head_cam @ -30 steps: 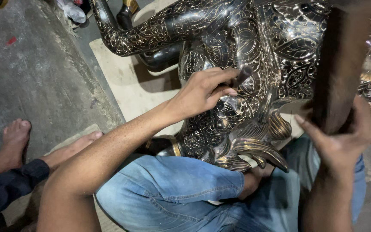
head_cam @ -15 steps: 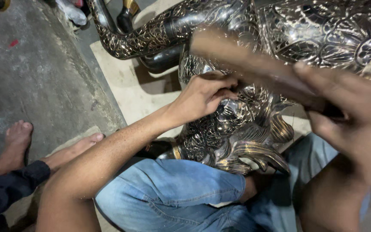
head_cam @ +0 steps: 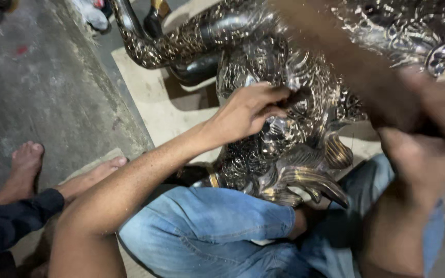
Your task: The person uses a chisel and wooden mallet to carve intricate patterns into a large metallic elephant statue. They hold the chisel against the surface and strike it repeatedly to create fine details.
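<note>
Head view looks down on an ornate embossed metal sculpture (head_cam: 284,128), dark with silver and gold relief, that fills the centre and upper right of the frame and rests against the person's lap. Its curved, patterned limb (head_cam: 181,44) arches toward the upper left, and gold-edged claw-like tips (head_cam: 310,180) hang at its lower edge, just above the knees. The left hand (head_cam: 245,110) lies on the sculpture at mid-frame, its fingers (head_cam: 274,95) bent and pinched around a small dark tool (head_cam: 297,97) pressed to the relief. The right hand (head_cam: 428,149), blurred at the right edge, is clenched around a brown wooden handle (head_cam: 346,56) that slants up across the sculpture toward the top of the frame. Blue jeans (head_cam: 207,226) cover the person's folded legs along the bottom. A pale board (head_cam: 155,103) lies under the sculpture, beside a grey concrete floor (head_cam: 37,87). At lower left are another person's two bare feet (head_cam: 27,164) and a dark sleeve (head_cam: 11,221).
</note>
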